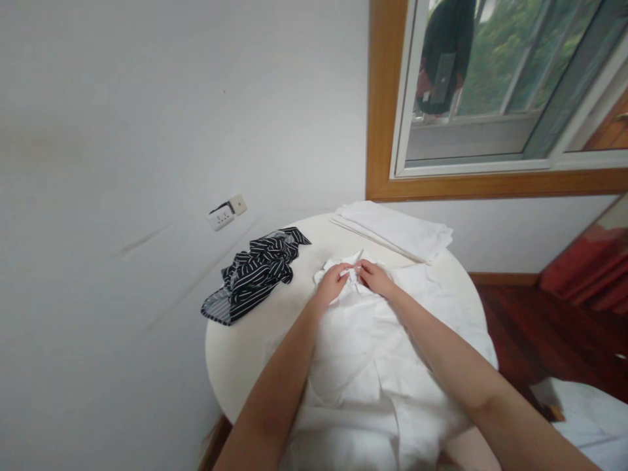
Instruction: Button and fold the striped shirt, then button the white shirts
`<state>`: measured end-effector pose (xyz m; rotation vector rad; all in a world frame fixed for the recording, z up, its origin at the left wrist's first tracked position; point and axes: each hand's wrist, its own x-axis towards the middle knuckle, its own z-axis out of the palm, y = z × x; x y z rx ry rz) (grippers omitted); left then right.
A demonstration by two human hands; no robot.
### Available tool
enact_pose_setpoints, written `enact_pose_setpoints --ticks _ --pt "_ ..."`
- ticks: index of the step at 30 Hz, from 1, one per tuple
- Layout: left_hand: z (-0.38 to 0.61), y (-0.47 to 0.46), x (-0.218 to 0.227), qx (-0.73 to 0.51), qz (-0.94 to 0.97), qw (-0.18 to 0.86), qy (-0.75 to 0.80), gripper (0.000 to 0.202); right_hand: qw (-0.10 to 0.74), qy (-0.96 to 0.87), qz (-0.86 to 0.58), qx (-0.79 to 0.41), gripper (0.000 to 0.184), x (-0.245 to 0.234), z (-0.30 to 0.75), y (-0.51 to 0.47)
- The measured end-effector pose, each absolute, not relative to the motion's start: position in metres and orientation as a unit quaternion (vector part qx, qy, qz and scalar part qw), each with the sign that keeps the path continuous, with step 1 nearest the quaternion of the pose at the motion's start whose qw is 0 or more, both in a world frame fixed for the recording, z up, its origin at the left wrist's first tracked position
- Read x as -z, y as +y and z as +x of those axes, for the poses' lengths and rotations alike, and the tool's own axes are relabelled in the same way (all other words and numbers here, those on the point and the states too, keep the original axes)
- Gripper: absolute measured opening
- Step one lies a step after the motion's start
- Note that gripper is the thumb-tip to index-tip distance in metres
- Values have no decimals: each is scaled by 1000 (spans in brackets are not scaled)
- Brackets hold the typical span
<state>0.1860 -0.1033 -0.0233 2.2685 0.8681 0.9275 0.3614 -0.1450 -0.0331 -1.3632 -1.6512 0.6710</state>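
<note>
A white shirt (350,356) lies spread over the round white table (233,366), its lower part hanging over the near edge. Its far end, which looks like the collar, is bunched up between my hands. My left hand (332,282) pinches this bunched cloth from the left. Close beside it, my right hand (373,278) has its fingers closed on the same part, the fingertips of both hands almost meeting. Whether a button sits between them is too small to make out.
A crumpled black garment with white stripes (262,268) lies at the table's left. Folded white cloth (392,226) rests at the far right edge. Beyond are a wall with a socket (222,217) and a wood-framed window (380,131). More white fabric (589,418) appears at lower right.
</note>
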Motion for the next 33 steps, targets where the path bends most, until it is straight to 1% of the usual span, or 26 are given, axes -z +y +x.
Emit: enact_pose_setpoints --ticks 5,9,12,15,21,24,29,33 --pt "179 -98 23 -314 852 286 307 30 445 -642 -547 -302 29 34 361 -144" --pt "175 -95 22 -287 861 290 303 33 449 -634 -542 -320 24 34 360 -145" --pt "174 -96 19 -273 869 278 305 31 460 -614 -531 -360 20 34 358 -145" --pt "172 -99 15 -257 865 300 310 33 474 -589 -519 -398 18 34 356 -147" --pt "172 -103 17 -274 842 339 320 33 475 -589 -531 -381 16 30 353 -150" --pt "174 -103 19 -292 841 302 340 29 474 -585 -526 -396 14 29 353 -151" --pt "177 -111 11 -290 877 191 331 20 471 -594 -513 -403 12 31 354 -150" --pt "182 -123 4 -269 886 106 363 18 475 -597 -501 -409 14 32 355 -149"
